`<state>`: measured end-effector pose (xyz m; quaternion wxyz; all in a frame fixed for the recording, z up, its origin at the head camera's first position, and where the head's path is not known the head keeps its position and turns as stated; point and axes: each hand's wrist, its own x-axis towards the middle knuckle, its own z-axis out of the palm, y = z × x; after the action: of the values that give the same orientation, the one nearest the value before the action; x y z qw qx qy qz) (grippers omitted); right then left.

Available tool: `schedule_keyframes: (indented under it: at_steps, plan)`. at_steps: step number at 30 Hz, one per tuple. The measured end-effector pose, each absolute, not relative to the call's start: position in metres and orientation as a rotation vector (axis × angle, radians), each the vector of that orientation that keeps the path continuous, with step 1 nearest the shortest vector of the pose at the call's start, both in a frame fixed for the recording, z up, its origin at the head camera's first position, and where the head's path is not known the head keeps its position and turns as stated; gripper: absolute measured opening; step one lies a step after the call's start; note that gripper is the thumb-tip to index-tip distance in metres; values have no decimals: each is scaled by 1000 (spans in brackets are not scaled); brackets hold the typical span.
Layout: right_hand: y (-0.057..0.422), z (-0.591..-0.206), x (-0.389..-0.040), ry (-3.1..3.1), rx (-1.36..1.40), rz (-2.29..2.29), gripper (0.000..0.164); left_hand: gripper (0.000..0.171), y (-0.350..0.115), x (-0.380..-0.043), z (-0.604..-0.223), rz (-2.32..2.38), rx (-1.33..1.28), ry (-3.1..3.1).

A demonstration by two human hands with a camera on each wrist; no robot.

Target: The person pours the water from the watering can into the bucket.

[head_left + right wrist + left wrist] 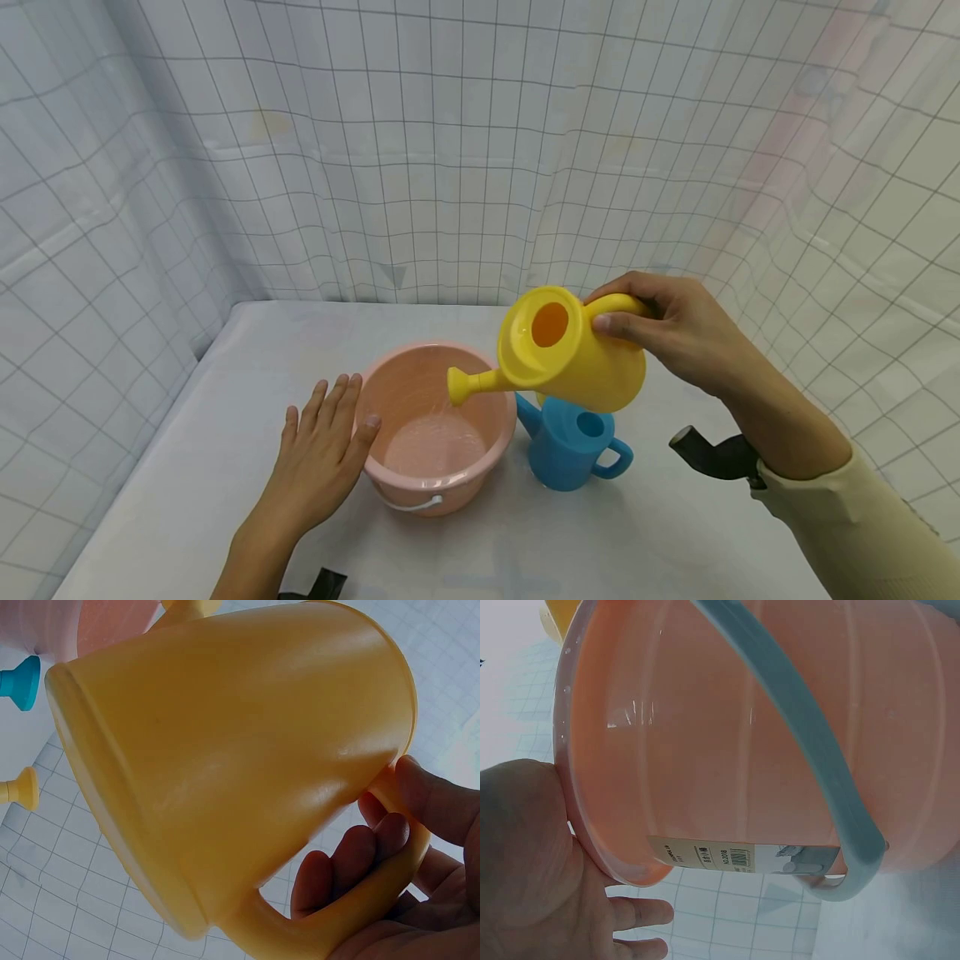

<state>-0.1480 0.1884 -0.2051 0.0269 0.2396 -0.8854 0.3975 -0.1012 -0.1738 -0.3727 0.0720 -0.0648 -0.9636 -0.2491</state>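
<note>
My right hand [667, 325] grips the handle of a yellow watering can [592, 367], fingers curled round it in the right wrist view. The can is raised and tilted, its spout over a pink bucket [435, 485]. Thin streaks of water show below the spout's head, inside the bucket. My left hand [322, 454] lies with straight fingers against the bucket's left rim, thumb at the edge. In the left wrist view the bucket's pale handle [795, 720] hangs down its side, near a paper label [705, 853].
A blue watering can [564, 454] stands to the right of the bucket, partly beneath the raised can. Another yellow spout [27, 788] shows in the right wrist view. A white cloth covers the table [645, 542]; checked curtains [450, 167] hang behind and at both sides.
</note>
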Motion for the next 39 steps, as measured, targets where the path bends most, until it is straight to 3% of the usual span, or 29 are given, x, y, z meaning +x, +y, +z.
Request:
schedule_keyframes:
  at_steps: [39]
  plan:
    - [189, -204, -148, -2745, 735, 1229, 21, 65, -174, -101, -372, -744, -188, -2905]
